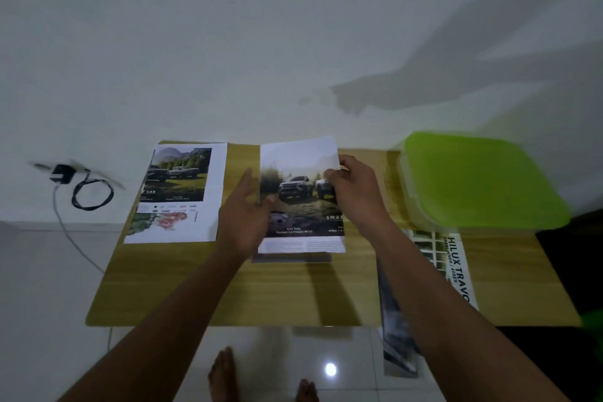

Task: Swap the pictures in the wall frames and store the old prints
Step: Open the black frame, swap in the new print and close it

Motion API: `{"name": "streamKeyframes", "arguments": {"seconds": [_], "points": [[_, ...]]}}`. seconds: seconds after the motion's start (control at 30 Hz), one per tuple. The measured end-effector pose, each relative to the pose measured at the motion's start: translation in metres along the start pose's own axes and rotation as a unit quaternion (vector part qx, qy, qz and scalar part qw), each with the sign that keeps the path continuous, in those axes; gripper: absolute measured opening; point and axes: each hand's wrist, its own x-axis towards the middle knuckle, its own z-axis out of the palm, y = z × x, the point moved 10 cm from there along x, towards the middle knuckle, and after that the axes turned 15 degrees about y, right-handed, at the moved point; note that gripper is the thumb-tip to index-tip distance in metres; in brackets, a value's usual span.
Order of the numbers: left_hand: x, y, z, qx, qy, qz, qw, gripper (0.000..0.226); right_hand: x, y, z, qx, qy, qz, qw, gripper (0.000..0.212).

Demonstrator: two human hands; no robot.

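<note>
A car print (298,206) with trucks on a muddy track is lifted a little above the wooden table (228,290), near its middle. My left hand (246,219) holds its left edge, thumb on the front. My right hand (355,192) pinches its right edge near the top. Under the print's lower edge a grey flat piece (290,258) shows, possibly a frame; I cannot tell. A second car print (179,192) lies flat at the table's far left. A brochure (456,268) with "HILUX" lettering lies at the right, partly under my right forearm.
A clear plastic box with a green lid (479,179) stands at the table's far right. A black charger with coiled cable (88,186) hangs at the white wall on the left. Another printed sheet (396,336) overhangs the table's front edge. My bare feet are on the tiled floor below.
</note>
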Motion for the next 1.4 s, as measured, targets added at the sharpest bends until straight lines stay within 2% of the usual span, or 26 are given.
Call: {"name": "streamKeyframes", "arguments": {"seconds": [0.03,0.1,0.23,0.33,0.47,0.63,0.7,0.87,0.97,1.03,1.13,1.27,1.4], "points": [[0.001,-0.003,0.005,-0.016,-0.033,-0.025,0.999,0.07,-0.001,0.003,-0.003,0.014,-0.006,0.003,1.0,0.026],[0.001,-0.001,0.013,-0.031,-0.074,-0.023,0.997,0.073,-0.004,0.01,-0.013,0.03,0.003,0.005,1.0,0.032],[-0.014,0.004,0.029,-0.031,-0.103,-0.014,0.994,0.069,-0.008,0.038,-0.042,0.012,0.057,0.005,0.998,0.036],[-0.032,0.0,0.056,-0.019,-0.134,0.001,0.991,0.073,-0.017,0.07,-0.066,0.014,0.055,0.033,0.998,0.034],[-0.063,-0.005,0.107,0.005,-0.177,0.016,0.984,0.076,-0.027,0.11,-0.111,-0.063,0.047,0.031,0.996,0.056],[-0.115,-0.026,0.179,0.012,-0.227,-0.032,0.973,0.073,-0.035,0.171,-0.172,-0.151,0.077,0.063,0.984,0.056],[-0.133,-0.033,0.205,0.034,-0.25,-0.026,0.967,0.073,-0.035,0.192,-0.191,-0.175,0.095,0.078,0.977,0.052],[-0.152,-0.028,0.248,0.11,-0.251,0.062,0.96,0.063,-0.025,0.233,-0.221,-0.231,0.126,0.096,0.96,0.047],[-0.152,-0.023,0.257,0.188,-0.218,0.141,0.947,0.051,-0.015,0.243,-0.223,-0.28,0.111,0.064,0.951,0.04],[-0.153,-0.02,0.26,0.243,-0.194,0.209,0.927,0.054,-0.015,0.244,-0.223,-0.334,0.102,0.019,0.937,0.03],[-0.162,-0.02,0.267,0.268,-0.194,0.294,0.897,0.068,-0.021,0.242,-0.218,-0.395,0.069,-0.041,0.915,0.037],[-0.167,-0.025,0.275,0.301,-0.217,0.342,0.863,0.067,-0.023,0.241,-0.208,-0.425,0.019,-0.07,0.902,0.043],[-0.165,-0.028,0.28,0.336,-0.226,0.356,0.842,0.067,-0.021,0.239,-0.208,-0.421,0.014,-0.062,0.905,0.045]]}}
